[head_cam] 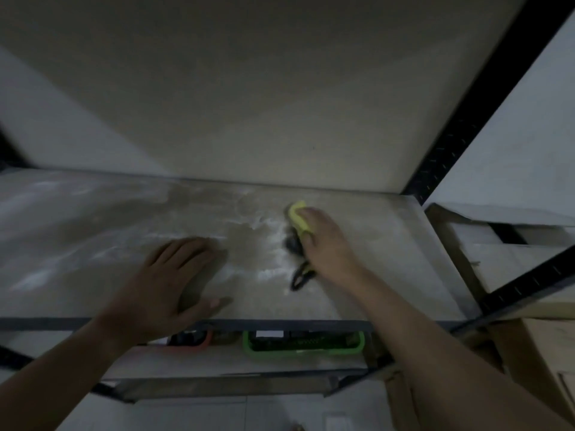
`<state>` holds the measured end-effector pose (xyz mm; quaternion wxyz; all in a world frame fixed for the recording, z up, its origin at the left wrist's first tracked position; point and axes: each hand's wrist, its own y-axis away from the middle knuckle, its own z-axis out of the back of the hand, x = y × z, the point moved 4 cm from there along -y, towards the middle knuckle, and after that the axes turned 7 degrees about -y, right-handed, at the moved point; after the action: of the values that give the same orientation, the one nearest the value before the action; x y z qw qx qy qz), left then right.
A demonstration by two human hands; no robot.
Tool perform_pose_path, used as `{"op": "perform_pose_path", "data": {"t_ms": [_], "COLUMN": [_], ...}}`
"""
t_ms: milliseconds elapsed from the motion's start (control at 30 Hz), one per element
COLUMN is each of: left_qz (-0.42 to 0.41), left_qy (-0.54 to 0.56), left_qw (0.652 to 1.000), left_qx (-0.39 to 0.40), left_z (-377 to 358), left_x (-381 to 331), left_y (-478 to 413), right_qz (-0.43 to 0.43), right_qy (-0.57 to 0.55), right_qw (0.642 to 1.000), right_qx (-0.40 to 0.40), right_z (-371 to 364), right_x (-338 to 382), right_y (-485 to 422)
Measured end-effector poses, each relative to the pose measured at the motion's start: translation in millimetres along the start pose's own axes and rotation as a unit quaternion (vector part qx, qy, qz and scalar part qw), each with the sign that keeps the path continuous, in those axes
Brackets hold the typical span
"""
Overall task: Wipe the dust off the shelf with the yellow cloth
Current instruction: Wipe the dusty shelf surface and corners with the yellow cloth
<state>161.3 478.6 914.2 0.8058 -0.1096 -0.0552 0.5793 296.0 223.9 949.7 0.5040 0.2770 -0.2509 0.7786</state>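
Right hand palm down, fingers curled over the yellow cloth, pressing it onto the dusty shelf right of centre, left hand spread flat and empty near the shelf's front edge, green basket below the shelf

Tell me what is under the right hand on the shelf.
The right hand presses a yellow cloth flat on the dusty shelf. A dark cord or strap sticks out beside it. The rest of the cloth and any dust beneath are covered.
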Motion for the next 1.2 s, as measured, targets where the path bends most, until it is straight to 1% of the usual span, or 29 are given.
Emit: {"op": "perform_pose_path", "data": {"t_ms": [33,100,133,200,300,333,367,433,500,600,667,733,800,833,900,933,967,1033,1067,1100,1133,1200], "left_qz": [-0.001,-0.002,-0.003,-0.003,0.005,0.007,0.010,0.016,0.018,0.017,0.016,0.013,0.013,0.012,0.012,0.014,0.017,0.022,0.022,0.022,0.021,0.019], "left_qy": [-0.007,-0.027,-0.033,-0.034,-0.030,-0.028,-0.027,-0.023,-0.021,-0.020,-0.021,-0.024,-0.026,-0.024,-0.020,-0.019,-0.018,-0.015,-0.013,-0.012,-0.014,-0.016], "left_qw": [1.000,0.999,0.999,0.998,0.998,0.998,0.998,0.998,0.999,0.999,0.998,0.998,0.998,0.999,0.999,0.999,0.999,0.999,0.999,0.998,0.998,0.998], "left_qx": [0.008,0.027,0.035,0.044,0.048,0.049,0.050,0.051,0.045,0.048,0.052,0.053,0.049,0.046,0.042,0.044,0.046,0.048,0.048,0.050,0.052,0.054], "left_z": [-2,-7,-10,-13,-15,-15,-15,-13,-12,-12,-13,-13,-12,-11,-10,-10,-10,-9,-9,-9,-9,-9], "left_x": [1,4,5,8,9,8,8,8,8,7,7,7,7,6,5,5,5,5,5,5,5,5], "left_y": [0,0,1,0,-1,-1,-1,-1,-1,-1,-1,-1,-1,-1,0,0,0,-1,-1,-1,-2,-2], "right_qz": [-0.011,-0.059,-0.092,-0.157,-0.149,-0.143,-0.145,-0.141,-0.118,-0.106,-0.078,-0.034,-0.019,-0.021,-0.051,-0.063,-0.060,-0.059,-0.085,-0.101,-0.099,-0.082], "right_qy": [-0.001,0.051,0.089,0.161,0.243,0.251,0.254,0.270,0.255,0.184,0.157,0.133,0.100,0.072,0.048,0.067,0.114,0.224,0.243,0.238,0.216,0.162], "right_qw": [1.000,0.993,0.986,0.969,0.953,0.951,0.949,0.947,0.955,0.974,0.984,0.990,0.994,0.997,0.997,0.995,0.990,0.972,0.965,0.964,0.969,0.982], "right_qx": [-0.027,-0.086,-0.102,-0.099,-0.098,-0.108,-0.115,-0.101,-0.099,-0.082,-0.029,0.017,0.031,0.021,-0.026,-0.048,-0.057,-0.040,-0.048,-0.058,-0.065,-0.055], "right_z": [22,75,99,129,123,116,108,86,55,-9,-50,-66,-53,-37,8,33,57,92,101,101,94,70], "right_x": [-14,-57,-81,-118,-138,-138,-132,-113,-83,-23,13,34,29,19,-10,-29,-45,-74,-83,-88,-89,-80], "right_y": [-2,0,6,27,58,64,67,68,66,54,39,25,16,15,23,30,37,51,55,58,61,61]}}
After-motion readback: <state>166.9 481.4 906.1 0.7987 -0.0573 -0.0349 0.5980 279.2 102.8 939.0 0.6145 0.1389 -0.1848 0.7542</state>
